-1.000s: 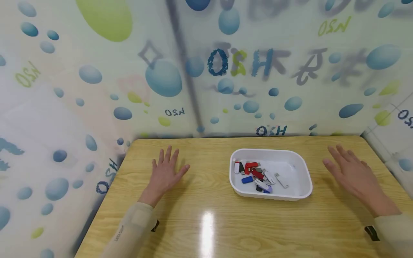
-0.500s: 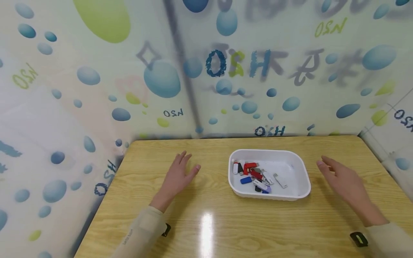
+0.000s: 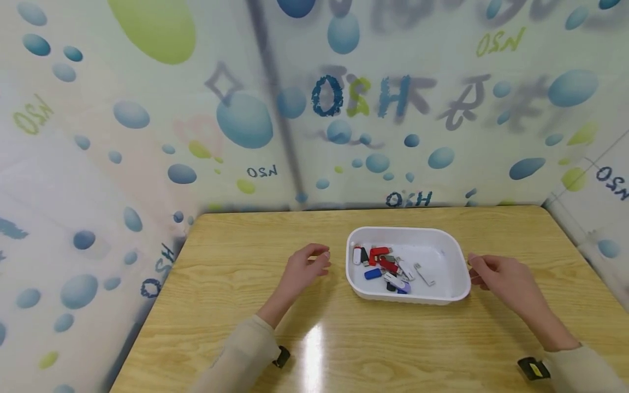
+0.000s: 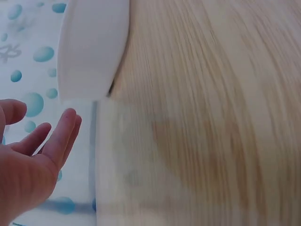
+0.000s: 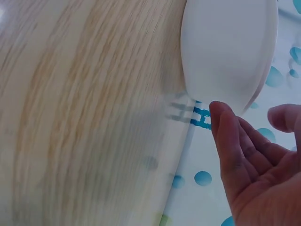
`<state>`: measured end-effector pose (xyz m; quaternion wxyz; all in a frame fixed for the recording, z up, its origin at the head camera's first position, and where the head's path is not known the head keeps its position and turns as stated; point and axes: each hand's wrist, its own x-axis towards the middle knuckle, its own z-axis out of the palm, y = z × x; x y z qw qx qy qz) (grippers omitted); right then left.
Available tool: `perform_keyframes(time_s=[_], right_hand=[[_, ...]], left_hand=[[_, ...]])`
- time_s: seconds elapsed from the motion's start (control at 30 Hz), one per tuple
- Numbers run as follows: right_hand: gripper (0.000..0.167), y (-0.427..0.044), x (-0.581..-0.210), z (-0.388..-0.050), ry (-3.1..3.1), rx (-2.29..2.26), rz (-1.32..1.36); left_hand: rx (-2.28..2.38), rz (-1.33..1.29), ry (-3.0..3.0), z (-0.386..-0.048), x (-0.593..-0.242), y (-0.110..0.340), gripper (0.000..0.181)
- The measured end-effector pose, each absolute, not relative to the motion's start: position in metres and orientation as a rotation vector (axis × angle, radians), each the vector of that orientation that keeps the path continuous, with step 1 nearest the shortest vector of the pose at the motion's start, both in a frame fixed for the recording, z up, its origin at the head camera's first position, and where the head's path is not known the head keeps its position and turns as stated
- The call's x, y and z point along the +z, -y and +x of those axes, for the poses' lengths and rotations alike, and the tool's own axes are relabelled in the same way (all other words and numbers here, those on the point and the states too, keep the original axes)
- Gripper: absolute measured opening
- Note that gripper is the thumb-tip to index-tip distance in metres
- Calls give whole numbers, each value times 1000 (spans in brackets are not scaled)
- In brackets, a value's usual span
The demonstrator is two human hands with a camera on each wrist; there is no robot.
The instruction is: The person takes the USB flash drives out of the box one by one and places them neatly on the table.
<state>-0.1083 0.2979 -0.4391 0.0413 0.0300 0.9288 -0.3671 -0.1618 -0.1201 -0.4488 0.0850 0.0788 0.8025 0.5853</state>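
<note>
White tray point(image 3: 413, 298) of USB sticks point(image 3: 389, 266) sitting on surface point(image 3: 383, 338). Left hand point(image 3: 303, 268) hovering near left end, right hand point(image 3: 511, 281) just beside right end; both thumbs standing apart from fingers point(image 5: 228, 136).

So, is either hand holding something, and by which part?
Nothing seems held: the left hand is apart from the tray; the right hand is beside its right end, contact unclear.

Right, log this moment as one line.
white tray: on table, holding USB sticks | left hand: beside tray's left end, apart | right hand: at tray's right end, contact unclear
</note>
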Motion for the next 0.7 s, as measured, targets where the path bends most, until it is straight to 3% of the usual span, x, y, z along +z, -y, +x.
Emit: perform_keyframes(time_s=[0.43, 0.7], right_hand=[[50, -291, -443, -109, -2884, -1088, 183], [51, -286, -447, -108, -2876, -1145, 229]], left_hand=[[1762, 55, -2214, -168, -458, 89, 35], [1769, 11, -2179, -168, -461, 79, 30]])
